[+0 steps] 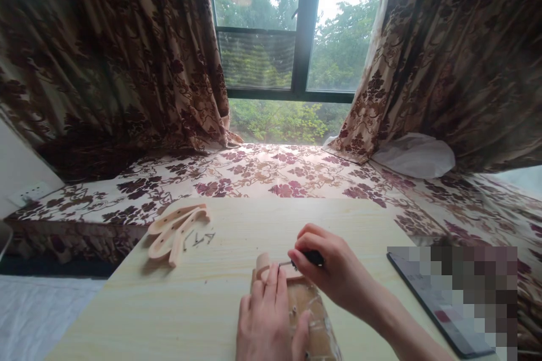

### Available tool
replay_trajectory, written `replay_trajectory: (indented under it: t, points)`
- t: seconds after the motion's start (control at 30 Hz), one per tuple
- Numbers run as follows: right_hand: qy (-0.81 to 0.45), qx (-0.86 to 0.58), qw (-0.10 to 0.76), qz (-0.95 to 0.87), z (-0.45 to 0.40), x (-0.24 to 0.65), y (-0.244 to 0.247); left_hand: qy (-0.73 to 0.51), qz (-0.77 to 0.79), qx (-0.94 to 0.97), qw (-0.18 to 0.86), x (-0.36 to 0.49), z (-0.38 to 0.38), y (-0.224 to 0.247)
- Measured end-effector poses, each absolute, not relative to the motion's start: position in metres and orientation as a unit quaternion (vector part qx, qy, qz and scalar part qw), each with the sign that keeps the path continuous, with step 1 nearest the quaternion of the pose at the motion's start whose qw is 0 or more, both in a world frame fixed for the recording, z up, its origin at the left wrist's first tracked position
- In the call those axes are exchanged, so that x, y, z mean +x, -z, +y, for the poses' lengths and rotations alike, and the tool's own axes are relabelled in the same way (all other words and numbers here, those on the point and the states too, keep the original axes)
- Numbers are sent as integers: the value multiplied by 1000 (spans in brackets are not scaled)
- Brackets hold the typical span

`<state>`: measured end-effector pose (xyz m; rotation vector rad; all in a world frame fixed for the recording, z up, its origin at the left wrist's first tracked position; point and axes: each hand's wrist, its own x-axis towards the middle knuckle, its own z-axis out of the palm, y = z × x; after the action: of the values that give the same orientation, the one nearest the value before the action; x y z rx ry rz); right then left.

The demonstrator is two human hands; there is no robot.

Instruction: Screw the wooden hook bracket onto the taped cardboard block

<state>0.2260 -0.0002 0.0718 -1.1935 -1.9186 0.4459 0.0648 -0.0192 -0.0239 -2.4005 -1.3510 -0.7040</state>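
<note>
My right hand is closed around the black handle of a screwdriver. Its thin metal shaft points left, toward a pale curved wooden piece. That piece lies on a worn brown wooden block. My left hand lies flat with fingers stretched out, pressing on the wooden piece and block, thumb apart on the block. Its fingers cover part of the piece, and the screwdriver's tip is too small to make out beside them. Several matching curved wooden pieces with small holes are heaped at the table's left.
Several loose screws lie beside the heap on the pale wooden table. A dark-edged tablet, partly pixelated, sits at the right edge. Beyond are a flower-patterned window seat, curtains and a white bag.
</note>
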Motion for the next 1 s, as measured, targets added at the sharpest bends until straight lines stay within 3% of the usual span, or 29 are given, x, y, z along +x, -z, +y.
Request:
replay_trajectory:
  t: [0.23, 1.0]
  points:
    - [-165, -478, 320, -801, 28, 219, -98, 238, -476, -830, 167, 65, -18, 27]
    - [-137, -461, 288, -828, 43, 203, -104, 166, -525, -828, 110, 69, -18, 16]
